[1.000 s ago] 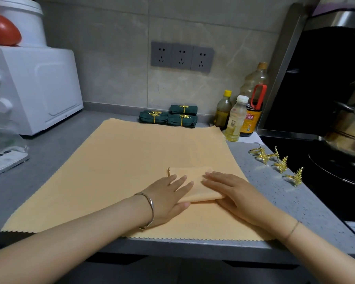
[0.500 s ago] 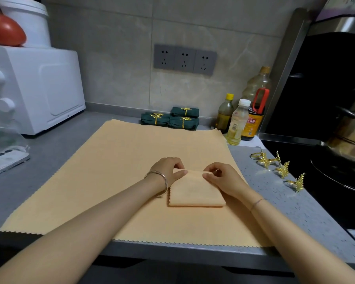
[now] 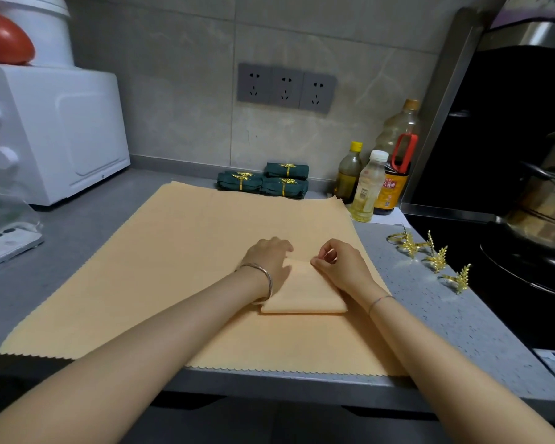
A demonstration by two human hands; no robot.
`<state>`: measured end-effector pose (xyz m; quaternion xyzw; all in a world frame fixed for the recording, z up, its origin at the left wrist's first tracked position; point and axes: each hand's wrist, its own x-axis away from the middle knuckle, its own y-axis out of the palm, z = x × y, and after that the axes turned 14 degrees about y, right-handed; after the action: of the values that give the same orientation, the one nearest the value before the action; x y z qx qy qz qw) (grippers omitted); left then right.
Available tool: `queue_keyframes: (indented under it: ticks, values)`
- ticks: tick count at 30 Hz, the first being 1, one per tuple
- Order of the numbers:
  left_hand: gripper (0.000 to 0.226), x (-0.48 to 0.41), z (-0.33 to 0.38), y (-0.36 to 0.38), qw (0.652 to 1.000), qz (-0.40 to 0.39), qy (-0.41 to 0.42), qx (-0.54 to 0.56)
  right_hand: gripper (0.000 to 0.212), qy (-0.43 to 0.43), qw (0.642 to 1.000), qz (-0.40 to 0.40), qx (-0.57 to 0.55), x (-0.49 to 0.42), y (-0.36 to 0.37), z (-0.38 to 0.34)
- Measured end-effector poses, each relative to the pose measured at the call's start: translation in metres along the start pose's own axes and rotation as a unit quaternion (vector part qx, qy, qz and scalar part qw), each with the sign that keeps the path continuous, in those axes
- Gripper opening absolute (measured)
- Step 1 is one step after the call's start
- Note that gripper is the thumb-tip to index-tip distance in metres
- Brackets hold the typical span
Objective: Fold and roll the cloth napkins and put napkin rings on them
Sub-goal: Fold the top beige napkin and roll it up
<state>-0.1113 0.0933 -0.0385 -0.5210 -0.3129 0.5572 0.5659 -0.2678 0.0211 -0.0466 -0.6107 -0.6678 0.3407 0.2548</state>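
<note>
Head view: my left hand [image 3: 269, 256] and right hand [image 3: 338, 265], fingers [image 3: 316, 261] curled, pinch the far edge of the folded napkin [image 3: 303, 293] on the spread cloth [image 3: 173, 267]. A good roll likely means tucking that edge tight and level toward six o'clock. Rings [image 3: 436, 259] lie on the counter [image 3: 430, 315] at three o'clock.

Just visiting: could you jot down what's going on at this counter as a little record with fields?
Work piece: folded orange napkin, lying on a large orange cloth
Left hand: fingers curled on the napkin's far left corner
Right hand: pinches its far edge
Finished: three green rolled napkins with gold rings, by the wall
Waiting: three gold leaf napkin rings, right of the cloth
</note>
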Motion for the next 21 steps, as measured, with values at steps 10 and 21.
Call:
queue_keyframes:
  ticks: [10, 21]
  values:
    - [0.061, 0.019, 0.005, 0.021, 0.987, -0.126, 0.062, -0.075, 0.052, -0.172, 0.952, -0.174, 0.184, 0.051, -0.007, 0.027]
    - [0.08, 0.066, -0.005, -0.01, 0.971, -0.138, 0.167, -0.104, 0.079, -0.252, 0.92, -0.15, 0.261, 0.056, -0.035, 0.029]
